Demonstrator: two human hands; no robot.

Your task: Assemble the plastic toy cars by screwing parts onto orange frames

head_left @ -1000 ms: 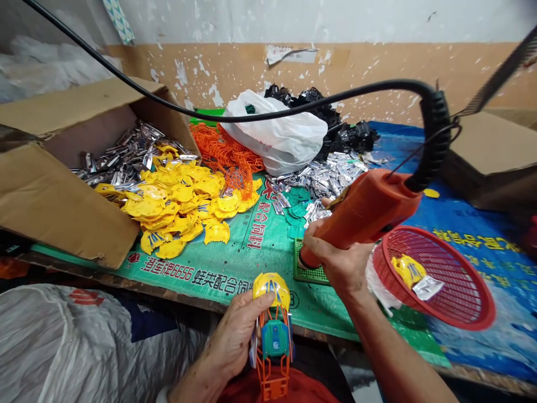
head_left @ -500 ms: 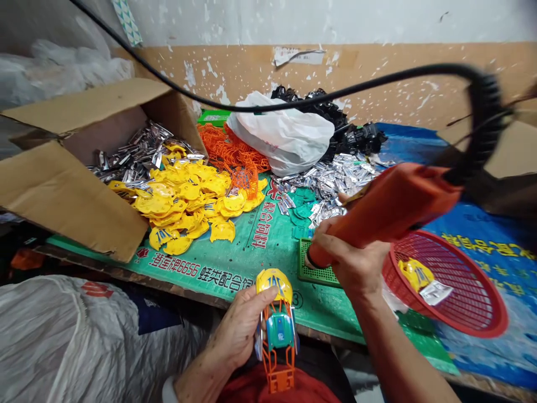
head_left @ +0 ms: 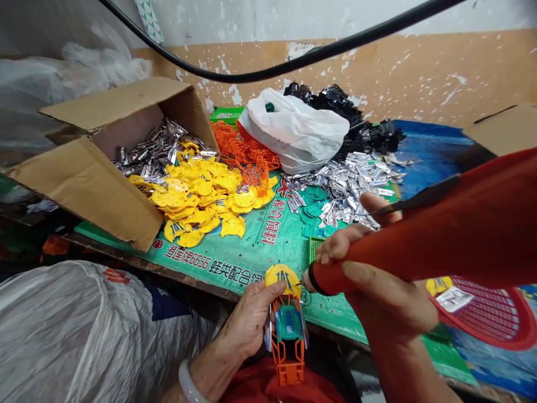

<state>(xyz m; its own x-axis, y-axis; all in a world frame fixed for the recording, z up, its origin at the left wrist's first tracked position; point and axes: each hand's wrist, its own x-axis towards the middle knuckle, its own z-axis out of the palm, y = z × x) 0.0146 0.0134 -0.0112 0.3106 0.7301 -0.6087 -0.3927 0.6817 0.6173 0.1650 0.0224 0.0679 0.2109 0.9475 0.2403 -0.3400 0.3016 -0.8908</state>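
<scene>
My left hand (head_left: 247, 322) grips a plastic toy assembly (head_left: 287, 336), with a yellow domed shell (head_left: 282, 280) on top of an orange lattice frame and a teal centre. My right hand (head_left: 377, 274) wraps around an orange corded electric screwdriver (head_left: 419, 246). Its black nose (head_left: 312, 279) sits right next to the yellow shell, and I cannot tell whether the bit touches it. The tool's rear end runs out of view at the right.
A cardboard box (head_left: 84, 173) holds silver metal pieces, with yellow shells spilling onto a green woven sack (head_left: 268, 240). Behind lie orange lattice frames (head_left: 243, 151), a white plastic bag (head_left: 293, 131), black parts (head_left: 335, 106) and silver pieces (head_left: 348, 184). A red basket (head_left: 490, 316) sits lower right.
The screwdriver has swung left and closer to me, its nose moving from the green pegboard to the yellow shell. The whole view has shifted, and the red basket now lies partly behind the tool.
</scene>
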